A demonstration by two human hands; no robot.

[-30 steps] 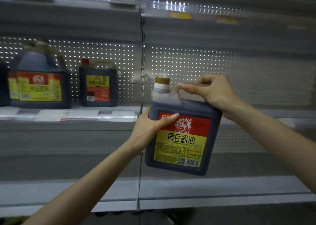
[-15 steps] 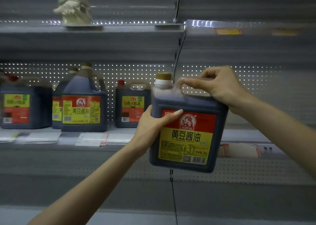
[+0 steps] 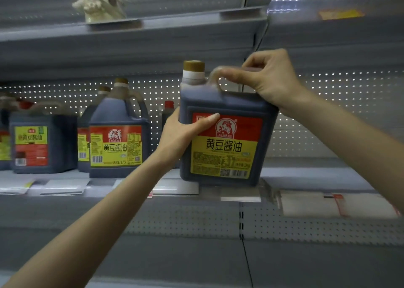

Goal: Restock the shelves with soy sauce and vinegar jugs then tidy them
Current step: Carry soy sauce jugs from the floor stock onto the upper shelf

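Note:
A dark soy sauce jug (image 3: pixel 227 134) with a red-and-yellow label and a brown cap sits upright between both hands. My right hand (image 3: pixel 271 80) is closed around its top handle. My left hand (image 3: pixel 181 132) presses its left side, thumb across the label. The jug's base is at the front edge of the middle shelf (image 3: pixel 306 172); whether it rests on it I cannot tell. To the left on the same shelf stand a rounder soy sauce jug (image 3: pixel 118 134) and a square jug (image 3: pixel 39 143) with a green-topped label.
More jugs stand behind and left of those, one with a red cap (image 3: pixel 169 105). A pale crumpled object (image 3: pixel 100 1) lies on the upper shelf. Price tags (image 3: pixel 63 186) line the shelf edge. A lower shelf (image 3: pixel 196 259) runs below.
The jug and both hands have risen and moved toward the middle shelf. The view has shifted so more jugs on the left show.

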